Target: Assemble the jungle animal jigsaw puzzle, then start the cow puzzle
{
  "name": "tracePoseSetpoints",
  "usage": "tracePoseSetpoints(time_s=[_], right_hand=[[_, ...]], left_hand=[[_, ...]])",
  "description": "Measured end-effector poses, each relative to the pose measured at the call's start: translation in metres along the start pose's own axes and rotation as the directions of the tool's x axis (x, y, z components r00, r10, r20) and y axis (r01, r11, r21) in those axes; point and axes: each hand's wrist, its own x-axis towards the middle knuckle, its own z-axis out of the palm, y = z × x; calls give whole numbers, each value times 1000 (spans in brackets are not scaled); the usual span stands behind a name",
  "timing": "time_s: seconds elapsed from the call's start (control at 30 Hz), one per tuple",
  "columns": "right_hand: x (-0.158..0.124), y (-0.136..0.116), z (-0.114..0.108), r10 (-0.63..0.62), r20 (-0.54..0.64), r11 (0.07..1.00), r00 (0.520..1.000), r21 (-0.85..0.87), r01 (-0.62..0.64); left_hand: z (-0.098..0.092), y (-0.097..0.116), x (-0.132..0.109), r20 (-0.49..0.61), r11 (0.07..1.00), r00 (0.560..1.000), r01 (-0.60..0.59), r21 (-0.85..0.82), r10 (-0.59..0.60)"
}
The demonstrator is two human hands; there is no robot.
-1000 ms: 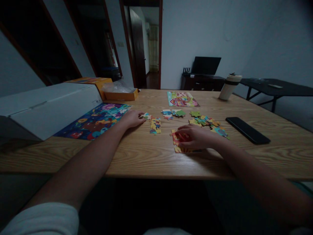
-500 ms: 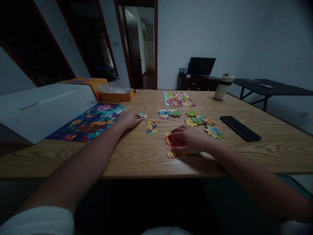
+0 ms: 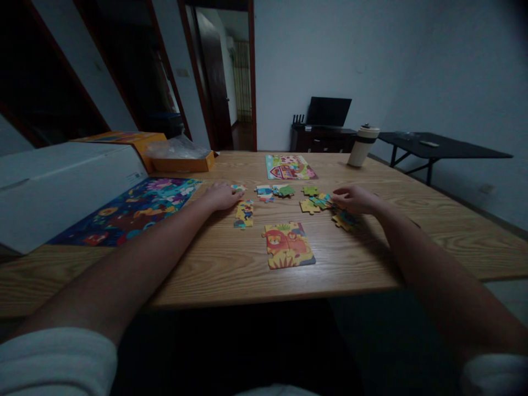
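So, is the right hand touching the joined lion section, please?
Apart. The head view shows bare table between the right hand and the lion section.

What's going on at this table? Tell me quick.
A person's two hands are on a wooden table. The left hand rests at a loose piece beside the blue puzzle; the right hand touches the scattered pieces. A joined lion section lies untouched nearer the table edge.

Single head-worn view, looking forward and down, close over wooden table (image 3: 231,264)
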Motion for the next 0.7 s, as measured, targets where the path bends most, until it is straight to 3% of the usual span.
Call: tracePoseSetpoints(time_s=[0.2,0.33,0.43,0.57,0.7], right_hand=[[19,2,27,-37,-43,998,998,52,39],[18,-2,28,-57,-118,984,991,162,76],[10,-14,23,-125,-290,987,949,59,149],[-4,-43,13,-286,-440,954,851,-50,295],[-21,-100,18,-382,-469,894,796,29,447]], left_hand=[[-5,17,25,-23,971,994,-112,-211,110],[-10,14,10,-125,929,986,-150,-339,114],[-16,7,-12,-215,882,973,-172,-438,83],[-27,6,-41,-282,784,959,-206,-585,41],[-36,18,-63,-179,558,979,-200,-805,93]])
